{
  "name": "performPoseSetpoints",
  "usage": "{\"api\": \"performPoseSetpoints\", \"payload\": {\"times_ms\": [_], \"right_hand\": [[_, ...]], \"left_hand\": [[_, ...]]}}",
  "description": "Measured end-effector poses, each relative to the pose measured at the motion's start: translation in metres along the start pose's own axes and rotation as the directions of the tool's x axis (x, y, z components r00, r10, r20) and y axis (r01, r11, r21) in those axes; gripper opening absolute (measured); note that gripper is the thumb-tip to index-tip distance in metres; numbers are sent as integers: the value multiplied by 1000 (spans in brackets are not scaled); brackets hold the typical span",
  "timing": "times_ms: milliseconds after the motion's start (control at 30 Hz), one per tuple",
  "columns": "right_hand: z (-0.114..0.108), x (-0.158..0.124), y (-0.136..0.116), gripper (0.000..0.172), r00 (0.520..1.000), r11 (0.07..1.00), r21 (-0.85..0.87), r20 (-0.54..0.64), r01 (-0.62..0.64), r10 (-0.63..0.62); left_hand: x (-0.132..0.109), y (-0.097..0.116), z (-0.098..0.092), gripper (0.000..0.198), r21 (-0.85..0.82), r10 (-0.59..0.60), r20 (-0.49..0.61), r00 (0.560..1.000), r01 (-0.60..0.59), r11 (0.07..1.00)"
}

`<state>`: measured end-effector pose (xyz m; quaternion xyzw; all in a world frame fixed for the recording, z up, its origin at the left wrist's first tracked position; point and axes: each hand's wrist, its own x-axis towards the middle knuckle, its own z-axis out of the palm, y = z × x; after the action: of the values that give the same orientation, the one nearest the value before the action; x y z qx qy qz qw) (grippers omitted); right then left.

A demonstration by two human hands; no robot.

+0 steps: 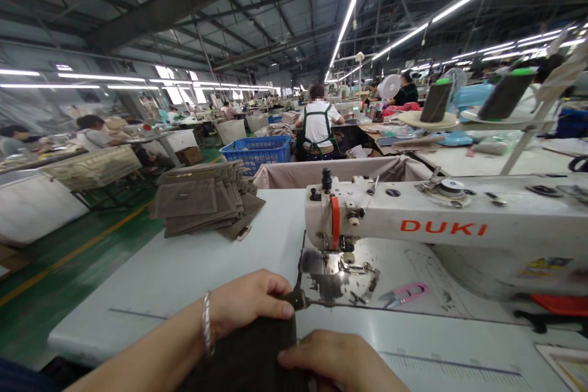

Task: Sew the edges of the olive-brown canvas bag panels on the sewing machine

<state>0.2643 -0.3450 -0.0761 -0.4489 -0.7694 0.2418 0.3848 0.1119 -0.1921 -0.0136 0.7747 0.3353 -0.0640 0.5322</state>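
Observation:
A dark brown fabric piece lies at the near edge of the sewing table, its lower part cut off by the frame. My left hand, with a silver bracelet at the wrist, pinches its top corner, where a small tab sticks out to the right. Lower down, my right hand is closed on the fabric's right edge, its thumb on top and its other fingers partly hidden. Just beyond both hands stands a white sewing machine marked DUKI. Pink-handled thread snips rest on its bed.
A stack of brown fabric pieces sits at the table's far left. Behind it are a cloth-lined bin and a blue basket. Thread cones stand above the machine. Ahead, a person in a white shirt sits facing away.

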Motion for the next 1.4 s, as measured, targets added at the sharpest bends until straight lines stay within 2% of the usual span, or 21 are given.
{"api": "performPoseSetpoints", "payload": {"times_ms": [67, 133, 167, 233, 333, 433, 533, 633, 700, 800, 900, 1033, 1167, 1400], "right_hand": [[7, 10, 18, 35, 998, 950, -307, 21, -53, 62], [6, 21, 37, 22, 992, 829, -548, -9, -109, 124], [2, 26, 45, 15, 990, 784, -607, -32, -129, 138], [-10, 33, 59, 8, 988, 749, -646, -65, -147, 138], [-30, 30, 70, 10, 989, 723, -677, -59, -137, 133], [-39, 16, 73, 14, 993, 725, -680, -41, -109, 111], [-35, 1, 75, 25, 994, 732, -672, -75, -109, 79], [-27, -5, 77, 28, 990, 739, -662, -127, -126, 54], [-23, -5, 77, 27, 986, 741, -657, -160, -135, 38], [-20, -2, 77, 25, 981, 749, -644, -189, -156, 42], [-19, -1, 77, 25, 978, 766, -624, -208, -157, 31], [-21, -4, 78, 30, 975, 785, -607, -222, -124, -17], [-23, -5, 78, 30, 978, 786, -601, -209, -142, 17], [-19, -1, 76, 28, 983, 742, -662, -183, -106, -24]], "left_hand": [[33, -5, -8, 26, 141, 18, -61, 998, -10, 990], [68, -7, -11, 18, 273, 77, -179, 981, -25, 962], [84, -6, -11, 16, 339, 119, -247, 962, -29, 940], [110, -2, -8, 18, 452, 215, -366, 905, -29, 892], [127, 4, 2, 21, 571, 348, -429, 834, -47, 819], [121, 4, 19, 15, 652, 432, -382, 817, -92, 752], [103, -4, 36, 15, 700, 487, -299, 821, -159, 696], [89, -15, 44, 30, 744, 559, -159, 814, -274, 610], [87, -22, 41, 38, 753, 593, -85, 801, -338, 565], [90, -28, 30, 38, 739, 616, -34, 787, -396, 546], [92, -28, 25, 34, 735, 640, -10, 769, -428, 526], [89, -27, 31, 33, 715, 651, -23, 759, -442, 541], [89, -26, 31, 37, 705, 644, 8, 765, -461, 539], [95, -26, 18, 35, 676, 605, 23, 796, -458, 577]]}}
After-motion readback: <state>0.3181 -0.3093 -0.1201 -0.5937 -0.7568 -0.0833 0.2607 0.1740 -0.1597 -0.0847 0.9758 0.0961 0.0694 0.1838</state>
